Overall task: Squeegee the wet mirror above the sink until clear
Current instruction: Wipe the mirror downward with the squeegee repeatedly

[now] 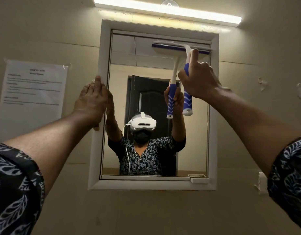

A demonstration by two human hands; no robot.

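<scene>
Right hand (199,80) is wrapped round the squeegee (187,100) handle, blade up against the mirror (122,53) around 1 o'clock. Left hand (93,100) rests flat, fingers straight, on the white frame (102,48) at 9 o'clock.

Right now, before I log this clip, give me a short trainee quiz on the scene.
1. True or false: the left hand lies flat against the left side of the white frame.
2. At which part of the mirror does the blade of the squeegee sit? A) top right B) bottom left C) centre
3. Which hand grips the squeegee handle?
Key: 1 true; 2 A; 3 the right hand.
</scene>
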